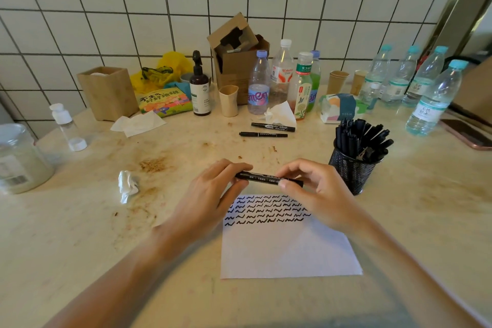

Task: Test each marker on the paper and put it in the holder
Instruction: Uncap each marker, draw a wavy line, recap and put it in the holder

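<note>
A black marker (262,178) is held level above the far edge of the white paper (287,250). My left hand (213,194) grips its left end and my right hand (316,189) pinches its right end. Rows of black squiggles cover the paper's far part. The black mesh holder (351,170) stands just right of my right hand, packed with several black markers. Two more black markers lie on the table farther back, one (263,134) nearer me and one (273,127) behind it.
A crumpled tissue (127,185) lies left of the paper. Bottles (258,85), a paper cup (228,100), a cardboard box (238,61), a tissue pack (338,108) and water bottles (434,100) line the back. A phone (467,133) lies far right, a jar (18,160) far left.
</note>
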